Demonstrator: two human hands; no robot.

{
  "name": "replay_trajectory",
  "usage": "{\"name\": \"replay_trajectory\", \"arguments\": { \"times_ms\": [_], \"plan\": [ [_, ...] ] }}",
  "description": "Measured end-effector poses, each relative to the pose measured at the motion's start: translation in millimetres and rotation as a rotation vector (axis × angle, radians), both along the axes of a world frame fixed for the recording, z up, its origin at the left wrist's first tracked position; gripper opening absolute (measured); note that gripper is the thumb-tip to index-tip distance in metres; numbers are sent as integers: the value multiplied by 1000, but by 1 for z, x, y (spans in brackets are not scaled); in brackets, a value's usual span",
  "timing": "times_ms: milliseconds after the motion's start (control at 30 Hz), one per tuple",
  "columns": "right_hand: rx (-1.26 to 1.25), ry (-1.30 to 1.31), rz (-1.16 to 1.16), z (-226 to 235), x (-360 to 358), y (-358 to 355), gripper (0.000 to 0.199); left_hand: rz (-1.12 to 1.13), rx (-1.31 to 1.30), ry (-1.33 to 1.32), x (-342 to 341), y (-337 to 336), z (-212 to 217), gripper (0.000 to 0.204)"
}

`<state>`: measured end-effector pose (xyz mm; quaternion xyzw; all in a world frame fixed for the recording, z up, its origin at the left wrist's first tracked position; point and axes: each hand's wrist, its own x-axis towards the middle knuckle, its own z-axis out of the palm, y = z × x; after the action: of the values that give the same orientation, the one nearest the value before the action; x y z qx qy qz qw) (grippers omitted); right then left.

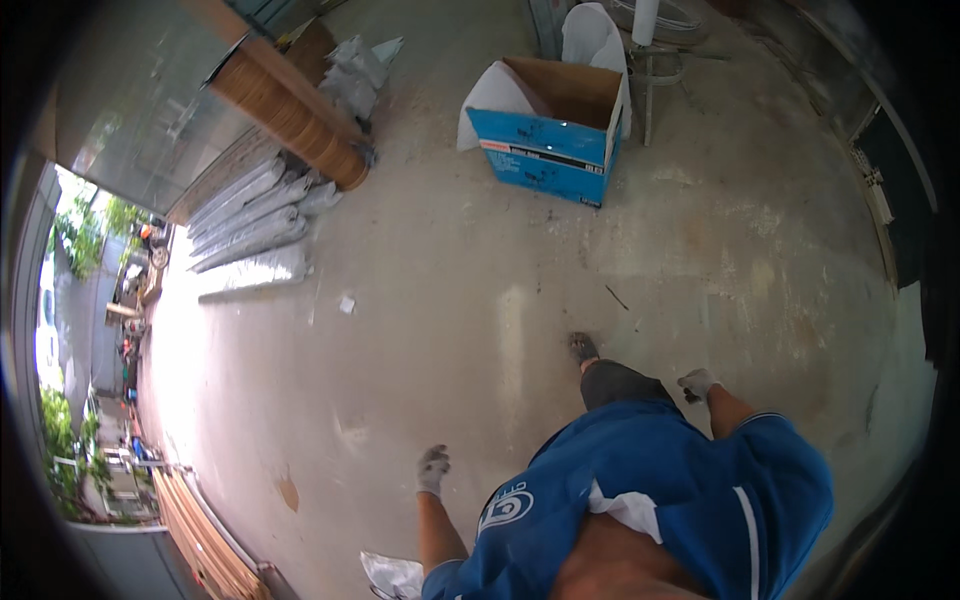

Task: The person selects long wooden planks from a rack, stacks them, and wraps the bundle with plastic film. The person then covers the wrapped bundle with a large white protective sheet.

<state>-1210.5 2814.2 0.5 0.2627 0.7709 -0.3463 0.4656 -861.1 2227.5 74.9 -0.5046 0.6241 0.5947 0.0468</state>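
Observation:
My left hand (433, 468), in a pale work glove, hangs low over the concrete floor (400, 370). Its fingers are loosely bent, and nothing shows in them. On the other side of my body is my right hand (698, 385), also gloved, with dark finger parts. Its fingers are half curled and partly apart, with no held thing visible. One foot (582, 347) is forward on the floor. Ahead stands an open blue cardboard box (545, 150) with white foam-like sheeting (592, 35) sticking out; neither hand touches it.
Silvery plastic-wrapped long packages (250, 235) lie at the left, beside a brown roll (290, 115) leaning there. Long wooden strips (205, 535) lie at lower left. A white bag (392, 575) is near my left arm. A thin stick (617, 297) and white scrap (347, 304) lie on the floor.

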Motion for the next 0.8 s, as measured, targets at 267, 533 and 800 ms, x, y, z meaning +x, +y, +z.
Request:
{"name": "replay_trajectory", "arguments": {
  "times_ms": [267,533,800],
  "plan": [
    [-73,158,-18,4,-255,-149,16,85,209,82,-148,-4,-20,46],
    [-387,567,-91,55,-443,-452,21,-19,207,-122,-245,-216,-47,45],
    [-269,464,65,91,-547,-602,29,194,-39,-71,-483,-539,8,30]
  ]
}}
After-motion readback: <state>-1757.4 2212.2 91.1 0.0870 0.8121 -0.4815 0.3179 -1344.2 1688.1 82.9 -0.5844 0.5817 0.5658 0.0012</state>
